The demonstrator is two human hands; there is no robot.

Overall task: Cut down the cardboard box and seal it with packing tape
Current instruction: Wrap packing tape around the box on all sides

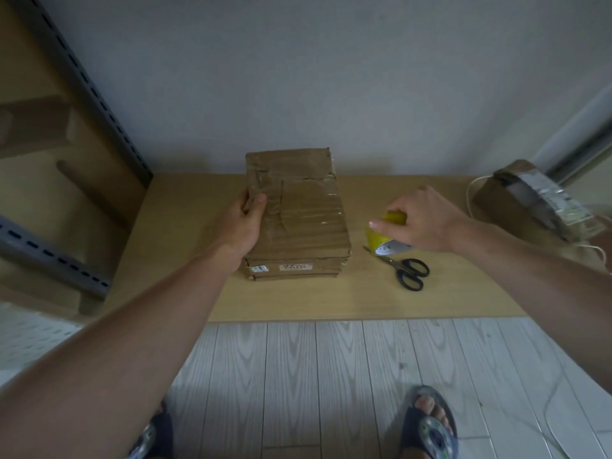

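On tan board [298,299] below grey wall [331,77], left hand [243,223] grips box [308,223], right hand [427,220] tape [381,238].

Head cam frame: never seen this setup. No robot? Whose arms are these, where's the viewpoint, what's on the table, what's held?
There is no robot here. A person wears one wide-angle camera on the head. It looks forward and down, so both arms enter from the bottom edge and the person's own feet show below.

On the table lies a taped cardboard box. Scissors lie to its right, and a second box sits at the far right edge.

The left hand grips the box's left edge, thumb on top. The right hand holds a yellow tape roll from above, right of the box and just beyond the scissors. Whether the roll touches the table is unclear. Nothing touches the scissors.
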